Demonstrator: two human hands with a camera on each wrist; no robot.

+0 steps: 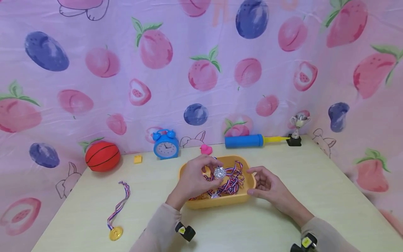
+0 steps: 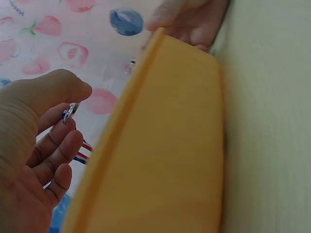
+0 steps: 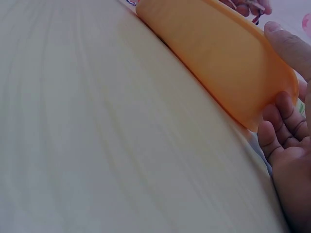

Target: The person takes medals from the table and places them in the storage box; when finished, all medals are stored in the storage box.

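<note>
My left hand (image 1: 194, 176) is over the yellow basket (image 1: 220, 201), pinching a silver medal (image 1: 219, 172) by its edge between thumb and fingers. In the left wrist view the medal (image 2: 71, 112) is seen almost edge-on, with a bit of striped ribbon (image 2: 83, 153) below it. Tangled red, white and blue ribbons (image 1: 232, 183) lie inside the basket, along with another silver medal (image 1: 215, 196) and a gold one (image 1: 204, 196). At the basket's right end, my right hand (image 1: 271, 187) grips it, thumb at the near corner and fingers around the outer wall.
On the left of the table lies a gold medal (image 1: 116, 233) with its ribbon stretched out. Along the back are a red basketball (image 1: 103, 156), a yellow block (image 1: 138, 159), a blue alarm clock (image 1: 165, 147), a pink duck (image 1: 206, 149), a blue pump (image 1: 244, 141) and a trophy (image 1: 296, 131).
</note>
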